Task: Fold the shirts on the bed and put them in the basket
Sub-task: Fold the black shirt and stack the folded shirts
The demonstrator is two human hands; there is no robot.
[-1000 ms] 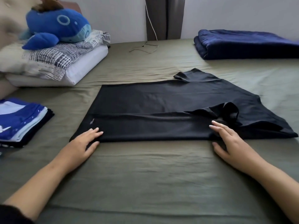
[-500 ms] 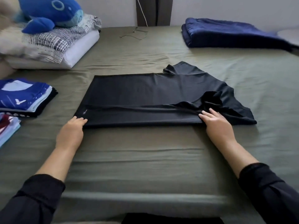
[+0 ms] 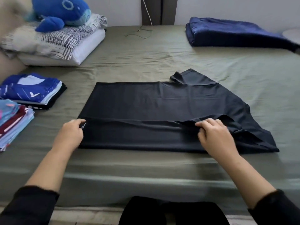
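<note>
shirt: black shirt, smooth thin knit, lying flat mid-bed, near long edge already folded over into a strip, sleeve poking out at 12

left hand: fingers curled, pinching the hem corner at 9, fingertips tucked out of sight

right hand: pinching the bunched fold by the sleeve at 3

stacks: folded shirts at 9, nearer pile cut off by the frame

bed: olive sheet, wrinkly, open room around the shirt

pillows: at 10, plush whale on top

blanket: navy, folded, at 1

basket: can't see it
</note>
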